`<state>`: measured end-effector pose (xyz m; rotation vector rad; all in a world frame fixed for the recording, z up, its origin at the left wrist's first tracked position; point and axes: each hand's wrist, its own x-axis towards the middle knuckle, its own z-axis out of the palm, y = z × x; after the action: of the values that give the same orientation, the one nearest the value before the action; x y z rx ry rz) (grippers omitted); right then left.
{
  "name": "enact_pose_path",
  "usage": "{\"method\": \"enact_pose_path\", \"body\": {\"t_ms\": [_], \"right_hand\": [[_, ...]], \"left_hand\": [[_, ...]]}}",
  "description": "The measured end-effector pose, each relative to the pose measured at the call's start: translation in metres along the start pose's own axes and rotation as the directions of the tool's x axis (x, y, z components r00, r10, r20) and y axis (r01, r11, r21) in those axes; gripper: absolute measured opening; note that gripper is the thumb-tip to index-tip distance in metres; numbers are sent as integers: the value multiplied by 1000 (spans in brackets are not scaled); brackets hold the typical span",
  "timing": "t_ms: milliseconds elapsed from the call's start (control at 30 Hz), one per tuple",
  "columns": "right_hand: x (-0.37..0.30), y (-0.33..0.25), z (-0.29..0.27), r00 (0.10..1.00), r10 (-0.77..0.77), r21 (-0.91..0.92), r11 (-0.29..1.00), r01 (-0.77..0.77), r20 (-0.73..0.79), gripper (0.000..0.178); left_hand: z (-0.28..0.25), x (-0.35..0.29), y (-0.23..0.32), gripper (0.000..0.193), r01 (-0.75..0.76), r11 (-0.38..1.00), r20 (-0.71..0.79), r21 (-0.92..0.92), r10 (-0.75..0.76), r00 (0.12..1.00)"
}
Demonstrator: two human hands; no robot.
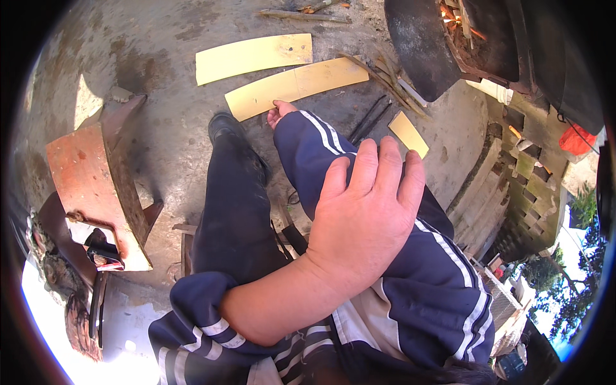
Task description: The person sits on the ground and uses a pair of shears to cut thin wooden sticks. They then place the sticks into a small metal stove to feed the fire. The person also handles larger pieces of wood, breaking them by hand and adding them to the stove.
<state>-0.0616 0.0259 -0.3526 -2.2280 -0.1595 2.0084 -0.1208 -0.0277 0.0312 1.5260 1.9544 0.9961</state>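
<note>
Left hand (362, 208): fingers slightly spread, over right sleeve (301, 151). Right hand (280, 113): at lower edge of near strip (305, 83), upper centre; pinch cannot be told. Far strip (253, 56) just above. Judged: both laid out on floor (170, 48), handling unfinished. Stove (420, 42), upper right: burning wood (464, 24) inside.

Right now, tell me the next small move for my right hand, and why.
I'd probably close the right hand on the near edge of the longest yellow strip: its thumb and fingers are at that edge, while the left hand is spread over the right sleeve, away from the strip.
</note>
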Motion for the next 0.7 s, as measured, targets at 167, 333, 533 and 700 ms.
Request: {"method": "enact_pose_path", "body": {"t_ms": [167,333,533,700], "right_hand": [[5,2,7,999,-11,-36,999,10,-41,17],[2,-10,17,994,-76,-166,984,62,-77,23],[-26,-33,21,828,-559,-874,377,307,49,32],[-37,-56,22,262,-520,-579,-676,455,813,45]], "left_hand": [[-6,3,-6,35,44,999,48,15,-44,998],[-8,5,-8,35,62,997,62,34,-64,996],[-13,3,-10,36,65,998,77,27,-67,995],[-14,2,-13,35,54,998,88,28,-56,995]]}}
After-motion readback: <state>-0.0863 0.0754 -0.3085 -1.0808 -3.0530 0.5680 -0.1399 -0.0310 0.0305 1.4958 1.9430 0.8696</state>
